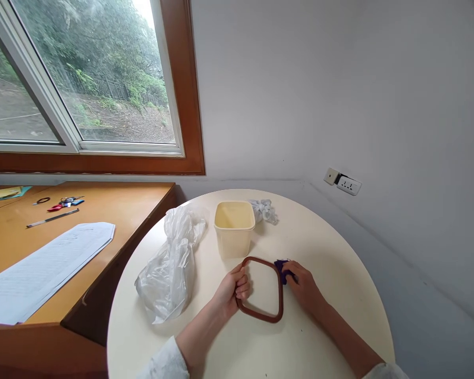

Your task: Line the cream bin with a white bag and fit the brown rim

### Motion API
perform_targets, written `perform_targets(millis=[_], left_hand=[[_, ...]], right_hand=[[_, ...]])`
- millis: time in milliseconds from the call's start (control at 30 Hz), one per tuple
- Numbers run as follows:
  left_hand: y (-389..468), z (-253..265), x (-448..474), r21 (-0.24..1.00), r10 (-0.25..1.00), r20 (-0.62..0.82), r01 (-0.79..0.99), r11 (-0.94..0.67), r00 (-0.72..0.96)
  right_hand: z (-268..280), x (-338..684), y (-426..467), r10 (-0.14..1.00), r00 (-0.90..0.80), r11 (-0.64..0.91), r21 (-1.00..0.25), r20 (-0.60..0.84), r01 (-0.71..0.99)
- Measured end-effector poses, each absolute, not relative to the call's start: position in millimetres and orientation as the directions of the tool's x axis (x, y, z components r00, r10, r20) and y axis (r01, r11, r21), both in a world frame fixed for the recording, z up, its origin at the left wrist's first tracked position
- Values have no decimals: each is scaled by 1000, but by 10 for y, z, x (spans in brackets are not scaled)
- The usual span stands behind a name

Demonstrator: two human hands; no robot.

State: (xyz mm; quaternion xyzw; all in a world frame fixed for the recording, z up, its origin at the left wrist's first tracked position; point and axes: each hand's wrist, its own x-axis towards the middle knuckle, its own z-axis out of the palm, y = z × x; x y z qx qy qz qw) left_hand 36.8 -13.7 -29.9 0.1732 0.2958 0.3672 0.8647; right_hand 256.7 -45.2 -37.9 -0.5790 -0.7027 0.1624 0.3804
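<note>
My left hand point(232, 289) is closed around the left side of a brown square ring with rounded corners, like a lid rim point(280, 297), held above the table. Its middle is open, and the tabletop shows through. In my right hand point(305, 287) is a bunched dark purple cloth point(280, 267), pressed at the ring's upper right corner. Part of the cloth is hidden under my fingers. Just beyond the ring stands an uncovered cream plastic container point(235, 243), upright.
A crumpled clear plastic bag point(169, 276) lies left on the round white table point(339, 247). Behind the container is a knotted plastic bag point(265, 211). The wooden desk point(142, 202) at left holds papers point(59, 263), a pen point(53, 218) and keys point(66, 203). A wall socket point(348, 185) is at right.
</note>
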Motion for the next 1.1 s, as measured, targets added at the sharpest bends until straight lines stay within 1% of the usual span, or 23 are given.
perform_targets(millis=[100, 200, 333, 433, 500, 567, 667, 833, 933, 1100], left_hand=[[-171, -268, 397, 519, 720, -388, -509, 687, 576], [-209, -242, 419, 510, 691, -397, -480, 713, 604], [-212, -254, 411, 465, 635, -406, -449, 763, 657], [-184, -284, 401, 424, 610, -416, -450, 786, 674], [-166, -296, 397, 426, 616, -438, -453, 783, 655], [-158, -297, 392, 441, 636, -449, -463, 768, 627], [-165, -283, 386, 475, 678, -455, -486, 733, 578], [-193, -235, 384, 560, 747, -442, -498, 662, 497], [-197, -193, 379, 601, 784, -421, -507, 618, 457], [-201, -144, 364, 642, 822, -375, -520, 564, 429]], right_hand=[[-382, 2440, -381, 922, 65, 241, -698, 381, 674], [-383, 2258, -317, 927, 76, 229, -714, 368, 661], [-401, 1986, -267, 923, -46, 318, -692, 381, 648], [-403, 1845, -253, 882, -190, 441, -610, 432, 659], [-392, 1807, -257, 844, -298, 519, -538, 447, 664], [-379, 1820, -273, 826, -348, 547, -485, 443, 682], [-385, 1922, -323, 851, -314, 501, -468, 421, 729], [-442, 2203, -483, 910, -212, 382, -519, 357, 765], [-458, 2330, -625, 935, -156, 308, -512, 318, 802], [-432, 2315, -872, 939, -128, 275, -477, 318, 835]])
